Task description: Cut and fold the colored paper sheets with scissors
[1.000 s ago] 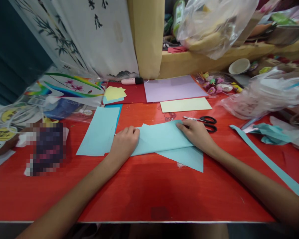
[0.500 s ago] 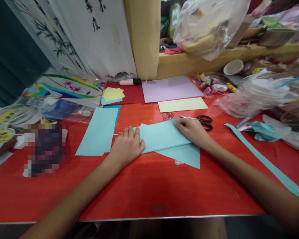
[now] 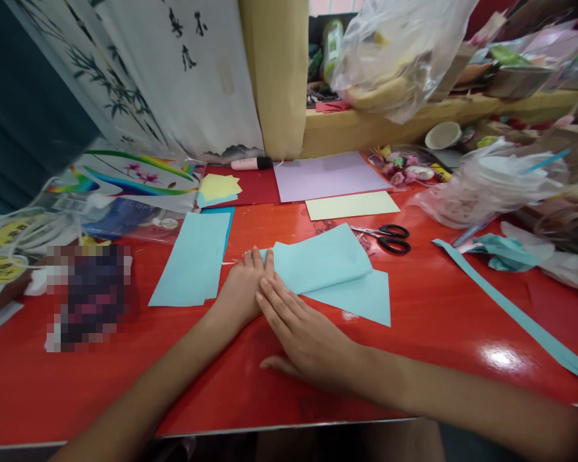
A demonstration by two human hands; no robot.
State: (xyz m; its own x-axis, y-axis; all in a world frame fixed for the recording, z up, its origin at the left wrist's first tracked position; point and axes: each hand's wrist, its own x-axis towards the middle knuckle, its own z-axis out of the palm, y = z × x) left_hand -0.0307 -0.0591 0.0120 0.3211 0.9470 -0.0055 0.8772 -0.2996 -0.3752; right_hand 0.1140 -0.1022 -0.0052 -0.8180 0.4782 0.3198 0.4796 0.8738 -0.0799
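A folded light blue paper (image 3: 327,269) lies on the red table (image 3: 414,346), its folded edge running from lower left to upper right. My left hand (image 3: 243,289) lies flat on the paper's left end, fingers stretched out. My right hand (image 3: 301,333) rests flat just beside it, fingertips on the paper's lower left edge, thumb spread out on the table. Neither hand holds anything.
Black-handled scissors (image 3: 388,236) lie behind the paper. A second light blue sheet (image 3: 195,256) is to the left, a purple sheet (image 3: 330,176) and a pale yellow sheet (image 3: 351,205) further back. A long blue strip (image 3: 505,308) and plastic bags (image 3: 496,183) crowd the right.
My right hand left the paper's far right corner near the scissors and came down to the paper's left end, beside my left hand. My left hand stayed in place.
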